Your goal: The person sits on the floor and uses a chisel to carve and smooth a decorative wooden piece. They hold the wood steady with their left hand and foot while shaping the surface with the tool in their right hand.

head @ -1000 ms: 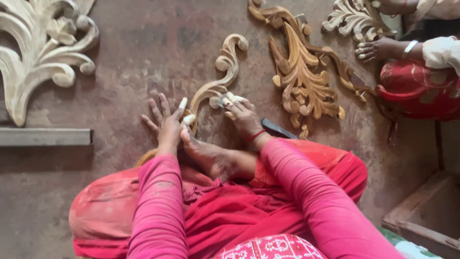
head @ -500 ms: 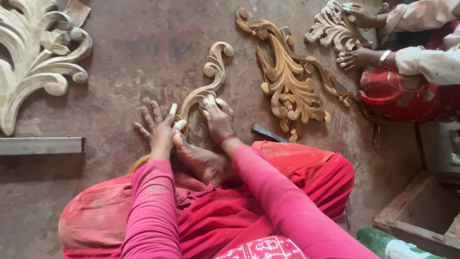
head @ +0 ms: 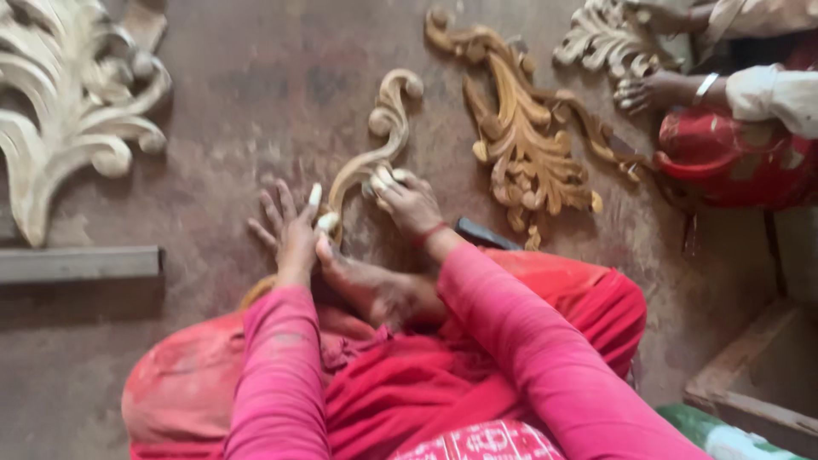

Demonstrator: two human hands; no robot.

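Wooden scroll carving (head: 375,153) lies under a flat, open left hand (head: 294,234) while right hand (head: 409,200) grips a pale sanding pad (head: 381,181).

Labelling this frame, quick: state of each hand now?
Left hand: open, fingers spread, pressed flat on the floor beside the carved wooden scroll.
Right hand: closed around a small pale pad, on the scroll.

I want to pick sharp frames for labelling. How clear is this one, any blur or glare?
Head view: motion blur softens everything, most on the right hand and the scroll carving under it; the left hand is smeared too. Light is flat and dim, no glare, no hard shadows.
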